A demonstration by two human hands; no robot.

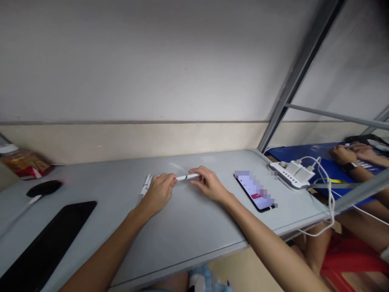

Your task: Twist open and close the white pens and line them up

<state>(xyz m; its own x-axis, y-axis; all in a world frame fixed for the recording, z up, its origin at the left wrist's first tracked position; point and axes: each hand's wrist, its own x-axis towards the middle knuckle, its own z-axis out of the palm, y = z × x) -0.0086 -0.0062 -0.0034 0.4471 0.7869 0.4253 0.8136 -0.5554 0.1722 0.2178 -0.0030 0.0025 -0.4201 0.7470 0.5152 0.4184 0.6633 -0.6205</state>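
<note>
A white pen with a dark band is held nearly level just above the grey table, spanning the space between my hands. My left hand pinches its left end between thumb and fingers. At the pen's right end, the curled fingers of my right hand close around the tip, though the exact contact is partly hidden. Several more white pens lie together on the table beside my left hand, partly covered by it.
A lit phone lies right of my right hand, near a power strip with chargers and cables. At left are a black tablet-like slab, a dark oval object and a jar. Another person's hands work at a blue table.
</note>
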